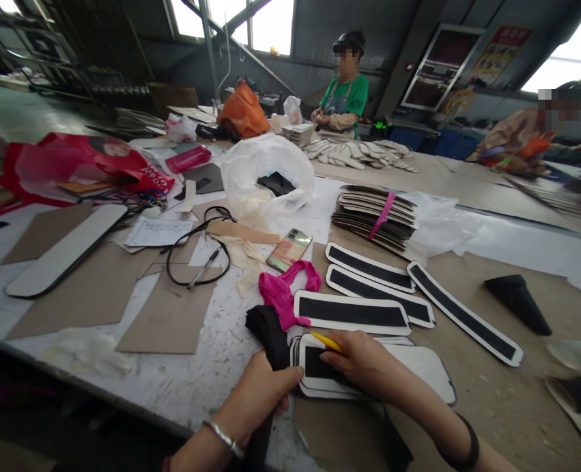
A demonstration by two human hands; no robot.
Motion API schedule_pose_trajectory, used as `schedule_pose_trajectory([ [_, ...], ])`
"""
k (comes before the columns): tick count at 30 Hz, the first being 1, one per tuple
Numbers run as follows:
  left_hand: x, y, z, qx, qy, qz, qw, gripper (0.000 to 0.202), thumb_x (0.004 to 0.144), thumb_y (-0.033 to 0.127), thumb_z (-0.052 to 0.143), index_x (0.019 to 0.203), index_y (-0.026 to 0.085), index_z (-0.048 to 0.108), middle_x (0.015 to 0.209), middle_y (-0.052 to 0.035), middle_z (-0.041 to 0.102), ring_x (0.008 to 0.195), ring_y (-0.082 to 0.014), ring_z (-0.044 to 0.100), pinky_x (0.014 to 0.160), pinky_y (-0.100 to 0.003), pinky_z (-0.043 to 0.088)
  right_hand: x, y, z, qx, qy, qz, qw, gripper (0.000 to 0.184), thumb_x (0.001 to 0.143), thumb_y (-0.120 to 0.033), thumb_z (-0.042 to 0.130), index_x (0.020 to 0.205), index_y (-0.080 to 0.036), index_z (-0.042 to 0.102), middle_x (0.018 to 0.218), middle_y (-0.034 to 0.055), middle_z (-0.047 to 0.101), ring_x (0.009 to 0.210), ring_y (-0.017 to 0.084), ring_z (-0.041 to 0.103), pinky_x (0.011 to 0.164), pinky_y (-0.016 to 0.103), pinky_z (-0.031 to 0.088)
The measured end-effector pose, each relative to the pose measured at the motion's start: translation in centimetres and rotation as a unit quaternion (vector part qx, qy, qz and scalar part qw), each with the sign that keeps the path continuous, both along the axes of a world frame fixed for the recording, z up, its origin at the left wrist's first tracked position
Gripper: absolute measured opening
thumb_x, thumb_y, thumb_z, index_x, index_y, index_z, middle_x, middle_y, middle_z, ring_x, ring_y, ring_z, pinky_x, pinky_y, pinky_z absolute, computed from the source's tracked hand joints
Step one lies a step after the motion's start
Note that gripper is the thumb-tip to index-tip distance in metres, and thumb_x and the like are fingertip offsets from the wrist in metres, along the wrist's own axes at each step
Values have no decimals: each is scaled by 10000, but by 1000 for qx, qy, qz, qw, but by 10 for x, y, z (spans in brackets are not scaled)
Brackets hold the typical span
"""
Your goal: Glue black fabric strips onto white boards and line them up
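Observation:
My left hand (261, 396) is closed on a strip of black fabric (270, 331) at the table's near edge. My right hand (363, 364) pinches a yellow pen (325, 341) and rests on a white panel with a black centre (319, 373), the top one of a small pile. Several more white-edged black panels (352, 313) lie spread just beyond it. A pink cloth (285, 292) lies beside the black fabric.
A phone (289, 249), a black cord with a pen (199, 262), brown card sheets (169, 318), a white plastic bag (265, 170) and a banded stack of panels (376, 216) crowd the table. A black cone (516, 301) sits right. Two other people work at the far side.

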State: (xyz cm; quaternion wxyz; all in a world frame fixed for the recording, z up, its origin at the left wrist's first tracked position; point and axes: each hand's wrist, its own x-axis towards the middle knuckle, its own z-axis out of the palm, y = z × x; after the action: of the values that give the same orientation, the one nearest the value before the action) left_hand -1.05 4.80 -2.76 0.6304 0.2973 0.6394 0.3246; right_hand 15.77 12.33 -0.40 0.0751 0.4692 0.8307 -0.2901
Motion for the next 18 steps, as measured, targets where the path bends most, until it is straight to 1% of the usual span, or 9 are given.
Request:
schedule_pose_trajectory([
  [5,2,9,5,5,44,-17,999,210,643,326,635,541,174,531,330,48,433,303,-90,372,328,-195,268,-2,-1,0,20,-21,15,999,145,812,-258,526,884,-187,630,819,67,669,750,210,609,627,253,379],
  [8,6,14,4,5,85,-24,996,179,634,256,634,527,173,518,310,64,402,275,-88,350,304,-195,242,-4,-6,4,35,-33,13,999,151,818,-275,527,888,-187,628,843,84,668,777,231,610,627,266,373],
  [10,8,16,2,7,102,-33,994,162,643,220,616,530,176,509,300,69,397,266,-87,341,301,-194,238,1,-11,10,38,-41,6,998,138,804,-284,553,875,-192,628,842,85,668,780,240,609,624,271,369],
  [12,8,15,1,7,108,-46,993,169,662,225,602,534,179,502,293,70,399,267,-87,340,307,-192,244,18,-15,16,37,-55,-9,998,97,775,-268,582,825,-201,632,807,75,667,765,243,607,619,274,368],
  [13,7,15,1,6,110,-52,993,183,672,238,596,530,181,495,288,68,399,270,-87,342,312,-191,247,31,-18,20,35,-65,-23,997,77,768,-255,583,794,-201,632,785,69,665,747,238,606,614,272,369],
  [15,6,13,0,1,114,-60,992,222,686,265,585,507,184,481,281,59,405,274,-90,351,322,-191,252,64,-22,25,32,-84,-63,994,94,787,-240,542,771,-198,624,771,62,659,718,220,603,612,269,377],
  [18,5,11,-2,-8,126,-71,989,318,690,320,579,428,188,455,255,30,404,271,-99,357,339,-206,268,113,-27,28,36,-95,-144,984,177,844,-280,450,871,-197,603,844,60,655,769,213,602,661,278,403],
])
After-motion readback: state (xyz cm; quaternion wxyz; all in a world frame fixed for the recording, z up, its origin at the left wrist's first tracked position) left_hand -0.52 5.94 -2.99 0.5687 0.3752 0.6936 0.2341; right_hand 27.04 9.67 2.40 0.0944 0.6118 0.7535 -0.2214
